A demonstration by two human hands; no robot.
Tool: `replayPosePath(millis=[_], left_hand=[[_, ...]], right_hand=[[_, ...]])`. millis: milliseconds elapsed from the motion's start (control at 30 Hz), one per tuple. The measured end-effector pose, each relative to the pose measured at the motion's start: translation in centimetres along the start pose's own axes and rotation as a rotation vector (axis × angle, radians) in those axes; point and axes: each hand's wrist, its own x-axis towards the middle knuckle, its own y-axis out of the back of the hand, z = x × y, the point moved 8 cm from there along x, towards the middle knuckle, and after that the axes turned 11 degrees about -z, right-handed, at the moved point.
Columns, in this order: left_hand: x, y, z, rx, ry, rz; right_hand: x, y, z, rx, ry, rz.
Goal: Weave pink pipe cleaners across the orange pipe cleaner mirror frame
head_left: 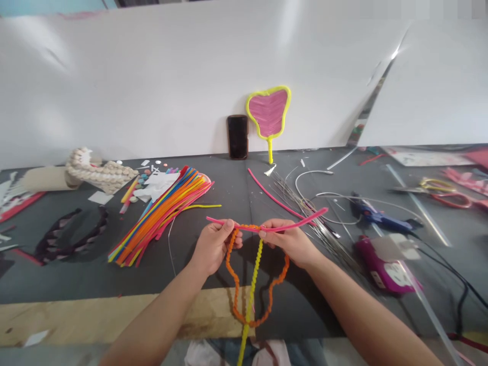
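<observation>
A pink pipe cleaner (301, 222) lies across the top of an orange twisted loop (235, 284). My left hand (216, 244) pinches the pink strand and the loop's top edge between thumb and fingers. On the other side, my right hand (292, 241) grips the same strand, whose longer end sticks out to the right. A yellow twisted stem (254, 274) runs down the middle of the loop and past its bottom. Past my hands, a finished-looking yellow-rimmed fan (269, 113) with a pink face leans on the white wall. The fingertips partly hide the join.
Colourful pipe cleaners (163, 216) lie bundled at left, near a dark braided headband (72, 236). Thin wires (316, 213), a blue glue gun (385, 217), a magenta box (385, 269) and scissors (438, 190) occupy the right. A phone (238, 137) leans on the wall.
</observation>
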Motion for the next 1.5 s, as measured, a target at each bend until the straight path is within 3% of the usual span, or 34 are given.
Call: replayPosePath(millis=[733, 1133, 1233, 1333, 1400, 1500], left_hand=[[-0.1, -0.1, 0.1, 0.034, 0.005, -0.010], [0.0, -0.7, -0.5, 0.124, 0.064, -0.093], [0.2, 0.4, 0.6, 0.254, -0.030, -0.014], [-1.0, 1.0, 3.6, 0.591, -0.268, 0.131], [-2.5, 0.3, 5.7, 0.860, -0.453, 0.216], [-4.5, -1.9, 7.3, 1.107, -0.734, 0.180]], right_hand=[[0.1, 0.0, -0.1, 0.005, 0.015, 0.017], [0.2, -0.2, 0.1, 0.032, -0.006, 0.009], [0.1, 0.7, 0.0, 0.058, -0.007, 0.059], [0.0, 1.4, -0.1, 0.095, -0.002, 0.097], [0.1, 1.6, 0.0, 0.097, -0.006, 0.111], [0.3, 1.4, 0.4, 0.080, -0.015, 0.104]])
